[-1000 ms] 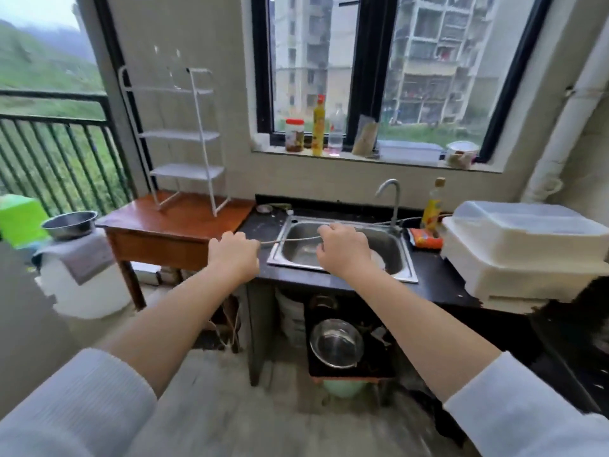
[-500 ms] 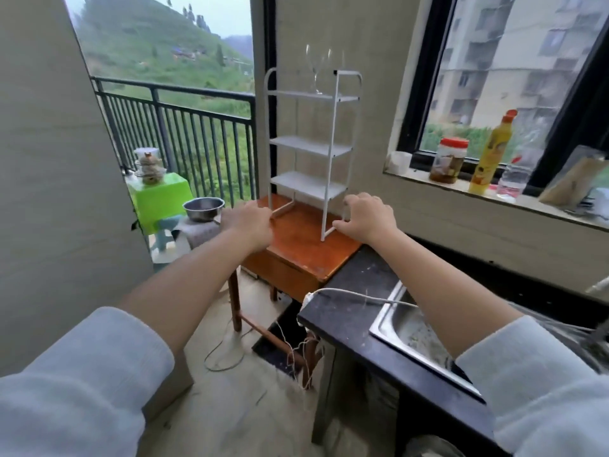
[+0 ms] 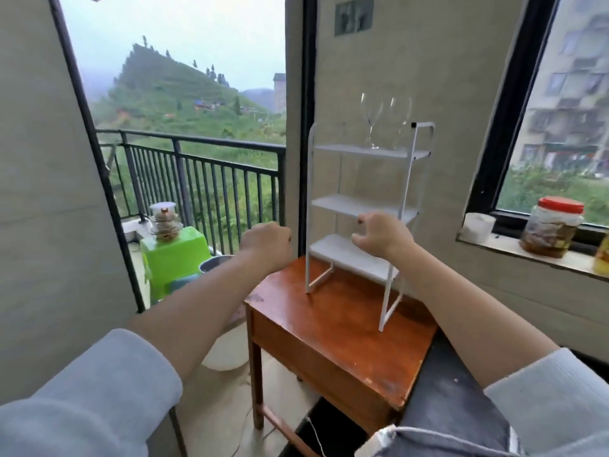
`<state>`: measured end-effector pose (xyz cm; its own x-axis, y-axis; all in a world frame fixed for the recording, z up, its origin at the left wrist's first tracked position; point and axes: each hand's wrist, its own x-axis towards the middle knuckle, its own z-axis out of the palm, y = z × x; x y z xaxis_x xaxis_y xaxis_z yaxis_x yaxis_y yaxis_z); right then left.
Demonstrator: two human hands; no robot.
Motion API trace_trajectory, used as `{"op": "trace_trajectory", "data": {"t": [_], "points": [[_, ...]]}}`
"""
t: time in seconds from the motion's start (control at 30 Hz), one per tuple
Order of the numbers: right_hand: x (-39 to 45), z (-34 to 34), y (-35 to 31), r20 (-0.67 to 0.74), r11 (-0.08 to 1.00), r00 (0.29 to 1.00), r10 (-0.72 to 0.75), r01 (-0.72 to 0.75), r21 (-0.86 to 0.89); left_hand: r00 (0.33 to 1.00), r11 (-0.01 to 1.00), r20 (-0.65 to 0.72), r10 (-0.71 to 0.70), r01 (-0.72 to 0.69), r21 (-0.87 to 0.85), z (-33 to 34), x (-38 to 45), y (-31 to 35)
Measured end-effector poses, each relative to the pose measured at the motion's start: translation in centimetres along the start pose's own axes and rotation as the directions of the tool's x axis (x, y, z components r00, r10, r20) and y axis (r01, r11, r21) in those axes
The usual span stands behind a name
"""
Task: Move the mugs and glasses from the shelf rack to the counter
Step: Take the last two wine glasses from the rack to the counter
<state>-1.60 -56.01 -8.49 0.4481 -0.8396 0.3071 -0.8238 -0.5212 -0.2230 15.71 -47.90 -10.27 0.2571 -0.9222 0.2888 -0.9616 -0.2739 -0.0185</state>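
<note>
A white three-tier shelf rack [image 3: 362, 206] stands on a small brown wooden table [image 3: 333, 328]. Two clear stemmed wine glasses [image 3: 372, 122] [image 3: 400, 118] stand side by side on its top tier; the two lower tiers hold nothing. My left hand [image 3: 265, 245] hovers left of the rack at the level of its lowest tier, fingers curled with nothing in them. My right hand [image 3: 382, 237] floats in front of the lower tiers, fingers loosely bent and apart, holding nothing. The dark counter [image 3: 461, 400] lies at the lower right, against the table.
A window sill at the right carries a white cup [image 3: 478, 227] and a red-lidded jar [image 3: 552, 230]. On the balcony at the left a green stool [image 3: 171, 258] bears stacked pots, with a metal bowl [image 3: 214, 263] beside it. A black railing [image 3: 197, 179] closes the balcony.
My view has swung left from the sink and come closer to the rack. Both hands have risen to the level of the rack's lower tiers; the right hand's fingers have opened slightly.
</note>
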Motion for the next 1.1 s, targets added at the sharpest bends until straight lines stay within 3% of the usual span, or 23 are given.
{"op": "trace_trajectory", "data": {"t": [0.1,0.3,0.63,0.77,0.9,1.1], "points": [[5.1,-0.4,-1.0,-0.041,0.999,0.998,0.041,-0.04,0.024,0.998,0.998,-0.032,0.056,-0.056,-0.009,-0.5,5.4,-2.3],[13.5,-2.1,-1.2,-0.204,0.995,0.974,0.095,-0.092,0.027,0.984,0.968,-0.146,0.101,-0.131,-0.213,-1.7,15.1,-4.0],[26.3,-4.7,1.5,-0.497,0.977,0.845,0.198,-0.209,0.034,0.909,0.847,-0.373,0.185,-0.34,-0.409,-2.9,30.4,-2.4],[30.4,-6.6,3.2,-0.575,0.936,0.744,0.339,-0.326,0.131,0.915,0.757,-0.365,0.174,-0.361,-0.545,-3.4,35.6,-1.4],[33.6,-6.4,4.4,-0.561,0.86,0.652,0.509,-0.41,0.304,0.943,0.662,-0.274,0.189,-0.328,-0.674,-3.5,40.5,0.1],[35.9,-5.7,6.0,-0.568,0.796,0.559,0.604,-0.451,0.403,0.955,0.514,-0.17,0.241,-0.275,-0.813,-3.8,46.4,4.3]]}}
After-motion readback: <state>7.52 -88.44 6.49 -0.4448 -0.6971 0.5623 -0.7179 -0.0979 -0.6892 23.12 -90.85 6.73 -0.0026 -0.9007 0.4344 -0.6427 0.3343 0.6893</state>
